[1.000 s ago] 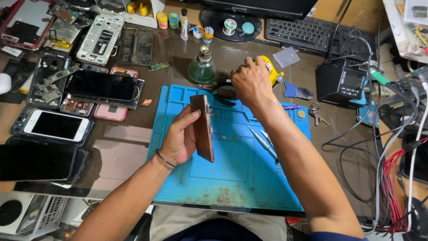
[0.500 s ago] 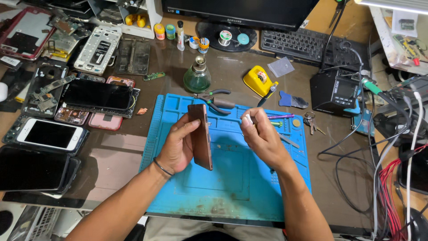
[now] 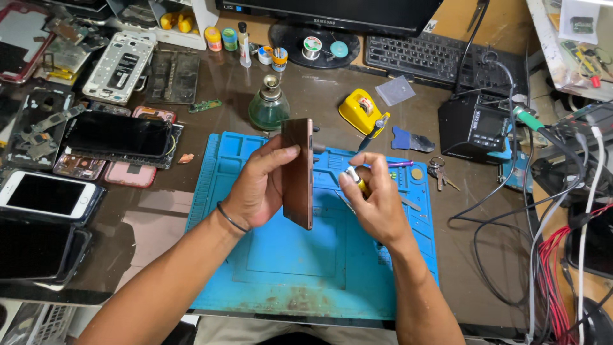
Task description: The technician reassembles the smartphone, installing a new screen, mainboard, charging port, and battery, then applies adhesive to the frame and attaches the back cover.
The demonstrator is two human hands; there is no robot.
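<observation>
The phone (image 3: 298, 172), a thin glossy copper slab, stands on edge, long axis pointing away. The left hand (image 3: 258, 185) grips it firmly. The right hand (image 3: 377, 198) is closed on a small yellow-handled tool (image 3: 355, 178).

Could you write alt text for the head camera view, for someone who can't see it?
Over a blue work mat, the left hand holds a brownish phone on edge while the right hand grips a small yellow-and-white tool beside it. Phones and phone parts crowd the desk to the left; a keyboard and cables lie right.
</observation>
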